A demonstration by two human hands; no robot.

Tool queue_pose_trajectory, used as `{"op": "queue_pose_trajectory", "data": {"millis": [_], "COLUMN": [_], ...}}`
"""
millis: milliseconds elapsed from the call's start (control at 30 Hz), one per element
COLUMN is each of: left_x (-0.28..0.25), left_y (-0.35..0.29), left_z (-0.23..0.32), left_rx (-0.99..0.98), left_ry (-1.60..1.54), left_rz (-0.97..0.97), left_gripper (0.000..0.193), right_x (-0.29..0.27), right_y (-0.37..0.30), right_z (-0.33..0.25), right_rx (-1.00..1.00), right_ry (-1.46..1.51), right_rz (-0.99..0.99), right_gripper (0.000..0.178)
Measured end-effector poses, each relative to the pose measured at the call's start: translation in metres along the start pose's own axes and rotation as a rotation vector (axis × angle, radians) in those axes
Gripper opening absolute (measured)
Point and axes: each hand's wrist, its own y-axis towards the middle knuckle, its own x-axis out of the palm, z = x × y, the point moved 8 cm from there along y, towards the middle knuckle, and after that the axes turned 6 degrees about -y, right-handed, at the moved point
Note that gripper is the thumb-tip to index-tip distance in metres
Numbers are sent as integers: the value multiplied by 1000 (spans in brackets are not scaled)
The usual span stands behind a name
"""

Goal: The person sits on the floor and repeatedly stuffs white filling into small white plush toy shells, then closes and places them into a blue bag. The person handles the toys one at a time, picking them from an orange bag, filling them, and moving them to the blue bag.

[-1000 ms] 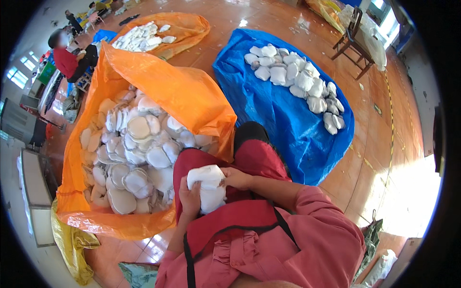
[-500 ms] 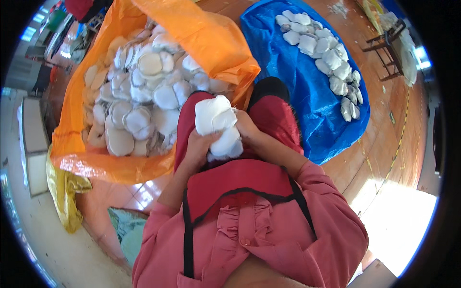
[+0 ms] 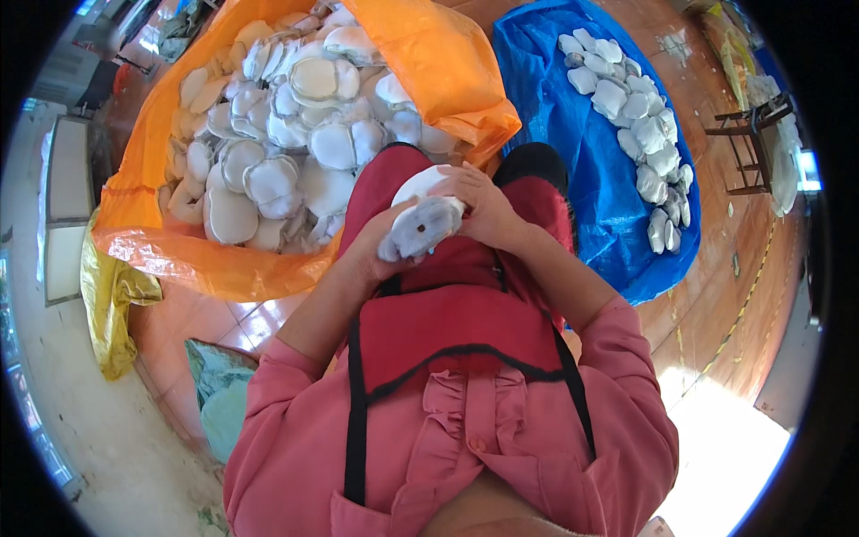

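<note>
Above my lap I hold a soft white-and-grey plush piece [image 3: 424,227] in both hands. Its grey fuzzy side, marked by one small dark spot, faces up, and a smooth white part shows behind it. My left hand [image 3: 376,240] grips it from the left and below, with some fingers hidden underneath. From the right, my right hand [image 3: 483,208] is closed over its white far end. Beyond my left knee, an orange woven bag [image 3: 210,270] gapes around a heap of similar flat, rounded white pieces [image 3: 268,183].
Right of my legs, a blue plastic sheet or bag [image 3: 591,237] carries a long row of puffy white pieces [image 3: 649,134]. A dark wooden stool [image 3: 747,148] stands at the far right. Yellow plastic [image 3: 116,295] and a green bag [image 3: 219,403] lie on the left.
The plush piece has been turned, so its grey side with the dark spot now shows instead of plain white. My right hand has moved over its far end. The whole view has shifted slightly.
</note>
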Motion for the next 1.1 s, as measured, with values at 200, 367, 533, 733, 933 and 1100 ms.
{"op": "queue_pose_trajectory", "data": {"millis": [200, 367, 533, 733, 933, 1100], "left_x": [-22, -8, -12, -10, -6, -12], "left_y": [-9, -10, -6, -2, -2, 6], "left_z": [18, 19, 17, 7, 5, -5], "left_rx": [312, 454, 487, 416, 334, 290], "left_ry": [-20, 309, 315, -5, -61, -81], "left_rz": [207, 189, 223, 119, -82, -53], "left_gripper": [47, 47, 45, 40, 43, 47], "right_x": [28, 51, 53, 61, 65, 76], "right_y": [-26, -27, -30, -35, -39, -43], "right_z": [34, 23, 20, 24, 19, 27], "right_rx": [556, 562, 605, 585, 544, 565], "right_ry": [908, 1077, 1064, 1238, 1330, 1236], "right_rz": [56, 66, 172, 161, 98, 104], "right_gripper": [53, 54, 53, 54, 50, 47]}}
